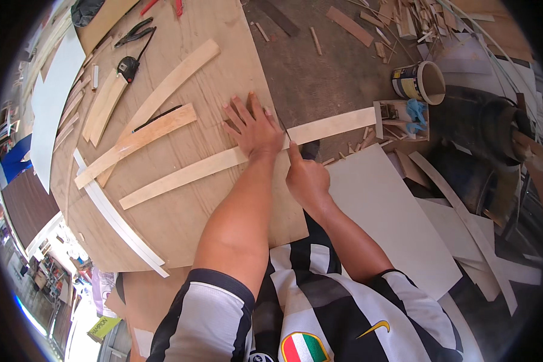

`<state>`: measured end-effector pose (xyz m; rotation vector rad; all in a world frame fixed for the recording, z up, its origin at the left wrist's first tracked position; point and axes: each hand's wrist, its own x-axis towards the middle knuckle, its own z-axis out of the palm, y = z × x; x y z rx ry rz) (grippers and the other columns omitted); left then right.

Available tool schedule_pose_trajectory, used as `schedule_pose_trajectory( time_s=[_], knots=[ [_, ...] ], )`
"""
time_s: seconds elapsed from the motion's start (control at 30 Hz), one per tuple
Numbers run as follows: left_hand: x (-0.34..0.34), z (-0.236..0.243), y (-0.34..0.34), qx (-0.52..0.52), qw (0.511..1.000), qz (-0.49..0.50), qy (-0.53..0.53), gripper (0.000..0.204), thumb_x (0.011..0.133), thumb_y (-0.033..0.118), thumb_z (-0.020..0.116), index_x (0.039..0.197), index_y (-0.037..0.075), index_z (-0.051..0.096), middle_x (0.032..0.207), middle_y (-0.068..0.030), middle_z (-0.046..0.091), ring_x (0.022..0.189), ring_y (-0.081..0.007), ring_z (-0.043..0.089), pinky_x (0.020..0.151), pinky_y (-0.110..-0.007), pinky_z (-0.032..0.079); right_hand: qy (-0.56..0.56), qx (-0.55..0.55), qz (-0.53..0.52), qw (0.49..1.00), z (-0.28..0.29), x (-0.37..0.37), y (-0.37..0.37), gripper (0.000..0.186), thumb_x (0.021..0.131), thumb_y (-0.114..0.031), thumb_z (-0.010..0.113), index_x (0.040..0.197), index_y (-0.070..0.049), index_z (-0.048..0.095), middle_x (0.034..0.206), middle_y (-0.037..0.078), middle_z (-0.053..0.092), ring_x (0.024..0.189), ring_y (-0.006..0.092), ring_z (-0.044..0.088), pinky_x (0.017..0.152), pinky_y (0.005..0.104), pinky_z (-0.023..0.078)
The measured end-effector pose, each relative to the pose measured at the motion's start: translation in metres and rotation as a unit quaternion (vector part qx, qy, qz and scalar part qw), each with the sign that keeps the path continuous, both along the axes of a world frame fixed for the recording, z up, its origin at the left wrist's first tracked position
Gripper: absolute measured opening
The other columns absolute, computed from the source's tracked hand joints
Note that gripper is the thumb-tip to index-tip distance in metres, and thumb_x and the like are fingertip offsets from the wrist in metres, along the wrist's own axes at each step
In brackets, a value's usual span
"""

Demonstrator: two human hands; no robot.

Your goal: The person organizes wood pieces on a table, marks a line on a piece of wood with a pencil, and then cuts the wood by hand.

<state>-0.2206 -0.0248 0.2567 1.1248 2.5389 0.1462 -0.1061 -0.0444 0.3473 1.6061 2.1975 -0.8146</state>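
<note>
A long pale wooden strip (181, 180) lies across the plywood sheet (235, 226) and sticks out past its right edge. My left hand (256, 128) presses flat on the strip and the sheet beside that edge, fingers spread. Close to its right, my right hand (308, 179) is closed, with the index finger stretched forward. It grips what looks like a handsaw, whose thin dark blade (286, 129) is seen edge-on across the strip, just beyond the sheet's edge. The handle is hidden inside my fist.
Other wooden strips (145, 142), a black tape measure (127, 69), pliers (134, 34) and a white curved strip (120, 220) lie on the sheet. To the right are a tipped bucket (431, 82), a white panel (392, 217) and scattered offcuts (404, 24).
</note>
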Motion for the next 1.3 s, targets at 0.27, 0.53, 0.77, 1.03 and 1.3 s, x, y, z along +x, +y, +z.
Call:
schedule_pose_trajectory(
  time_s=[0.27, 0.53, 0.77, 1.03, 1.3],
  knots=[
    [0.000, -0.003, -0.001, 0.017, 0.998, -0.001, 0.059, 0.060, 0.104, 0.036, 0.040, 0.160, 0.019, 0.028, 0.168, -0.0179, 0.014, 0.156, -0.0420, 0.005, 0.122, -0.064, 0.010, -0.032, -0.058, 0.009, 0.998, 0.009, -0.007, 0.004, 0.062, 0.085, -0.008, 0.057, 0.147, -0.007, 0.050, 0.077, 0.025, 0.071, 0.071, 0.0440, 0.072, 0.066, 0.0559, 0.056],
    [-0.001, 0.005, 0.003, -0.016, 1.000, 0.000, 0.005, 0.063, 0.105, 0.037, 0.037, 0.163, 0.018, 0.022, 0.171, -0.0183, 0.005, 0.157, -0.0421, -0.004, 0.122, -0.066, 0.004, -0.011, -0.046, 0.008, 0.999, 0.008, -0.011, 0.016, 0.059, 0.087, -0.008, 0.056, 0.146, -0.005, 0.050, 0.080, 0.024, 0.072, 0.076, 0.0448, 0.072, 0.068, 0.0567, 0.056],
    [-0.002, 0.002, 0.000, -0.005, 1.000, 0.003, -0.008, 0.063, 0.104, 0.034, 0.037, 0.163, 0.019, 0.022, 0.171, -0.0181, 0.005, 0.157, -0.0427, -0.005, 0.122, -0.066, 0.003, 0.001, -0.060, -0.003, 0.998, 0.003, -0.013, 0.028, 0.056, 0.087, -0.009, 0.058, 0.143, -0.007, 0.054, 0.081, 0.027, 0.071, 0.078, 0.0445, 0.072, 0.069, 0.0578, 0.056],
    [0.000, 0.000, -0.002, -0.011, 1.000, 0.002, 0.019, 0.063, 0.104, 0.035, 0.040, 0.162, 0.020, 0.024, 0.170, -0.0173, 0.008, 0.157, -0.0411, 0.001, 0.122, -0.065, 0.008, -0.036, -0.057, 0.024, 0.997, 0.010, -0.015, 0.025, 0.053, 0.088, -0.008, 0.055, 0.141, -0.006, 0.053, 0.083, 0.026, 0.072, 0.078, 0.0452, 0.072, 0.072, 0.0566, 0.056],
    [-0.003, 0.004, 0.005, -0.007, 1.000, 0.002, 0.007, 0.062, 0.104, 0.035, 0.039, 0.162, 0.020, 0.024, 0.170, -0.0173, 0.010, 0.157, -0.0406, 0.001, 0.122, -0.065, 0.007, 0.017, -0.016, 0.014, 1.000, -0.003, -0.013, 0.030, 0.057, 0.087, -0.007, 0.056, 0.144, -0.010, 0.054, 0.080, 0.026, 0.071, 0.074, 0.0447, 0.071, 0.069, 0.0582, 0.055]
  ],
)
